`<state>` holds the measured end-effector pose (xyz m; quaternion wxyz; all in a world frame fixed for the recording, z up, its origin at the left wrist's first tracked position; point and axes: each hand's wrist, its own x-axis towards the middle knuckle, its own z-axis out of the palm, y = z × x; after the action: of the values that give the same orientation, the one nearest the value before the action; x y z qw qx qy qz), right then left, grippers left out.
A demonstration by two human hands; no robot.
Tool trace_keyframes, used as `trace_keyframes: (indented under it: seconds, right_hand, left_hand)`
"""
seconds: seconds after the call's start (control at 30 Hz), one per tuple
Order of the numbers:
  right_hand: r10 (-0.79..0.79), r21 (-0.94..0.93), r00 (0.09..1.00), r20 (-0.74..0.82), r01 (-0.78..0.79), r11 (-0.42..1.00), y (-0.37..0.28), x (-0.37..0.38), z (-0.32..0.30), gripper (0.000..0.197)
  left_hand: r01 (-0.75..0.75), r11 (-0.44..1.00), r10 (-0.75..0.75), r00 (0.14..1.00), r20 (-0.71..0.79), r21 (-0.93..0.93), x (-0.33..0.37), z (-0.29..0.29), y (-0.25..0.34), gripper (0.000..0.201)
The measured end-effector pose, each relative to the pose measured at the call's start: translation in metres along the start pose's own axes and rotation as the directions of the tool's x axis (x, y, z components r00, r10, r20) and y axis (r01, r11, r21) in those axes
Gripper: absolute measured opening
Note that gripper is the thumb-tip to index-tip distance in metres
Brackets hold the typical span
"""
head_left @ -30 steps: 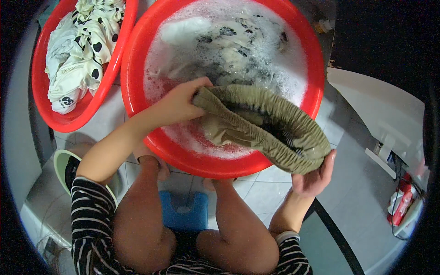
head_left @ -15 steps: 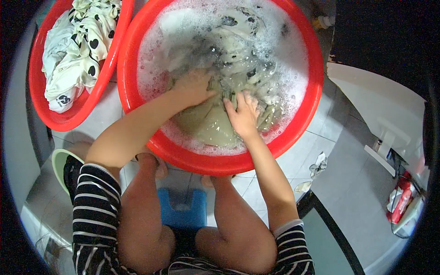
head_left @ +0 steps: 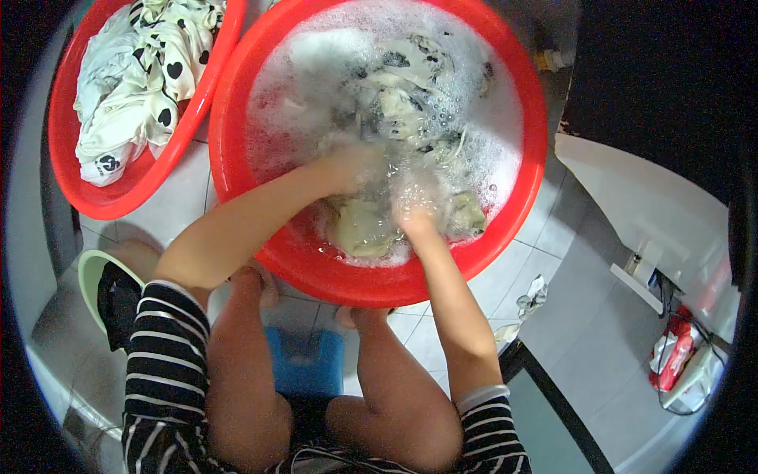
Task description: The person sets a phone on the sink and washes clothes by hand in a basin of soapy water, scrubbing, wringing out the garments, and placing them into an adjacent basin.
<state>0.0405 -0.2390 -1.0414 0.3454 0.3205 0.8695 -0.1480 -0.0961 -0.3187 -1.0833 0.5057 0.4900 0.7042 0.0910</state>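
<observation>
Both hands are down in the soapy water of a large red basin (head_left: pixel 363 294). My left hand (head_left: pixel 357 167) is smeared by motion, its fingers lost in the suds beside a wet khaki garment (head_left: pixel 362 229). Close to it, my right hand (head_left: pixel 418 197) is also blurred, with splashing water over its fingers. Part of the khaki cloth lies on each side of the right wrist. Farther back in the same water floats a white garment with black patches (head_left: pixel 407 67). How the fingers grip the cloth is hidden.
A second red basin (head_left: pixel 126 201) at the far left holds white clothes with black hearts (head_left: pixel 158 99). At the left stands a pale green bucket (head_left: pixel 93 280) with black cloth over its rim. A blue stool (head_left: pixel 308 371) is between my legs. Crumpled wrappers (head_left: pixel 530 299) lie on the tiles.
Both hands have moved closer together and blurred, splashing the water. The khaki garment is bunched up more and less spread out. The view has shifted slightly.
</observation>
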Motion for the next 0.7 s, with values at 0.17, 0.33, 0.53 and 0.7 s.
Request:
trace_keyframes:
  seconds: [0.17,0.33,0.53,0.7]
  right_hand:
    - [0.164,0.972,0.982,-0.095,0.127,-0.198,0.030,-0.073,-0.038,0.045]
    - [-0.161,0.988,0.976,-0.145,0.135,-0.068,0.015,-0.099,-0.051,0.113]
    - [-0.115,0.868,0.944,-0.309,0.329,0.372,0.026,-0.118,-0.048,0.077]
    - [0.282,0.901,0.945,-0.165,0.261,-0.348,0.001,-0.161,-0.089,0.043]
  left_hand:
    - [-0.336,0.793,0.035,0.858,-0.513,-0.508,-0.059,-0.003,0.050,0.047]
    - [-0.634,0.643,0.322,0.733,-0.599,-0.430,-0.117,-0.020,0.093,0.040]
    - [-0.820,0.399,0.427,0.562,-0.708,-0.410,-0.145,-0.032,0.105,0.042]
    - [-0.549,0.244,-0.314,0.735,-0.601,-0.800,-0.112,0.005,0.036,0.030]
